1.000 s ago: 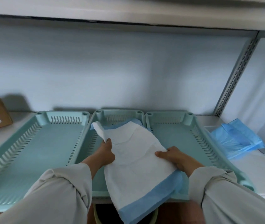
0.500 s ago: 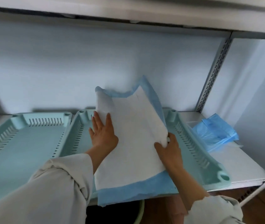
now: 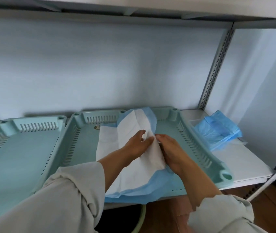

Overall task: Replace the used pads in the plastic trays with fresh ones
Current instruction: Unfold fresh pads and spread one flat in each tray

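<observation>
A white pad with a blue border [image 3: 128,175] lies crumpled across the middle teal tray [image 3: 76,132] and the right teal tray [image 3: 202,153], its near edge hanging over the shelf front. My left hand [image 3: 136,145] and my right hand [image 3: 172,152] meet over the pad's middle. Both pinch a raised fold of the white sheet between them. The left teal tray [image 3: 16,157] has no pad in it. The wall between the middle and right trays is hidden under the pad.
A stack of folded blue pads [image 3: 218,132] lies on the white shelf [image 3: 245,162] to the right of the trays. A slotted metal upright [image 3: 213,73] stands at the back right. Below the shelf front is the rim of a dark bin [image 3: 139,219].
The pad was held up flat and has come down onto the trays. My hands moved together at its middle and bunched it into a fold. The view swung to the right.
</observation>
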